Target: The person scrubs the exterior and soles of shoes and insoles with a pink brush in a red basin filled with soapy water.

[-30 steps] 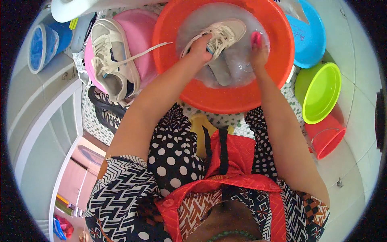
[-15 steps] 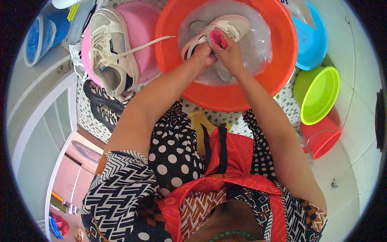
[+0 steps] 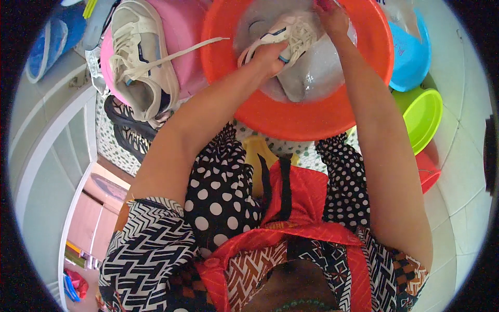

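A white lace-up sneaker (image 3: 300,32) lies tilted in soapy water inside a large orange-red basin (image 3: 317,120). My left hand (image 3: 269,58) is closed around the sneaker near its ankle opening, with a blue band visible at the fingers. Toward the basin's far right side, my right hand (image 3: 335,22) grips a pink brush (image 3: 324,4), which the frame's upper edge partly cuts off. A grey, flat, rounded piece (image 3: 291,88) shows in the water below the sneaker; I cannot tell what it is.
Left of the basin, another white sneaker (image 3: 136,49) rests on a pink basin (image 3: 184,28), its lace trailing right. Black patterned footwear (image 3: 127,125) sits below it. A blue basin (image 3: 410,60), a lime-green basin (image 3: 423,122) and a red bucket (image 3: 427,171) stand right.
My right hand has moved up and right with the brush, away from the sneaker. My left hand has moved slightly right and turned, and the sneaker's laces show more fully.
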`<action>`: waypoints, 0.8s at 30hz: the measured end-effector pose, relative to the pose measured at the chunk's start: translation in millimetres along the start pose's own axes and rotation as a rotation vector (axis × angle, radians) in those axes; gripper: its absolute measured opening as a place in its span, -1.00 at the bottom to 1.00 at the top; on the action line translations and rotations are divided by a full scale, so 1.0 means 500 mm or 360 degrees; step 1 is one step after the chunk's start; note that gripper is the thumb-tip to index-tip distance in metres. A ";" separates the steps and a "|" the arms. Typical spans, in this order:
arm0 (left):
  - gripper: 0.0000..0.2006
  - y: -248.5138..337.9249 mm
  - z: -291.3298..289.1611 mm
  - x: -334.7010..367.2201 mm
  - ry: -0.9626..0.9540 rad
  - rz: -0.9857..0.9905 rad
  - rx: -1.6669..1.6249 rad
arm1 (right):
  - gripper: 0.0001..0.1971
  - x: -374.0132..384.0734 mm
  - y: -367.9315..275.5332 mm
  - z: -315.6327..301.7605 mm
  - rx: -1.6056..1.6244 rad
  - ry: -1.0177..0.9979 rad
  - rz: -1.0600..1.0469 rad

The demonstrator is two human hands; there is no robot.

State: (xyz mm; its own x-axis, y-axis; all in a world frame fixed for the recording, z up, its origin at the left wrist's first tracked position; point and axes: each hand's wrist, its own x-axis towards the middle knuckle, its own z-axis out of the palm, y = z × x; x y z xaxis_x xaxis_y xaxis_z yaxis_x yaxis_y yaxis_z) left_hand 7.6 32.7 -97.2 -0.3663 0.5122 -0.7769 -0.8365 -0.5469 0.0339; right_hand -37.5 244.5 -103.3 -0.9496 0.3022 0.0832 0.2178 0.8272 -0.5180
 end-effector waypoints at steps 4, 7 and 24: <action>-0.65 0.026 -0.031 -0.019 -0.0027 0.0172 0.0037 | -0.56 -0.009 -0.110 -0.040 0.1099 -0.0089 0.0319; -0.68 0.039 -0.013 -0.035 -0.0132 -0.0102 -0.0336 | -0.55 -0.117 -0.211 -0.095 0.0669 -0.0461 0.0563; -0.63 0.027 0.001 -0.034 0.0097 0.0088 0.0014 | -0.57 -0.086 -0.128 0.040 0.0346 -0.0109 0.0021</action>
State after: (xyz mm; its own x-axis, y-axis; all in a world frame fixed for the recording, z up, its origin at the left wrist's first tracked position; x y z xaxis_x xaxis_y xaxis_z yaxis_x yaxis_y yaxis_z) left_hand 2.3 17.0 -83.1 -0.3868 0.4398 -0.8105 -0.8194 -0.5671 0.0833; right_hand -15.0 169.1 -90.8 -0.9616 0.2735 0.0210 0.1839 0.6996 -0.6905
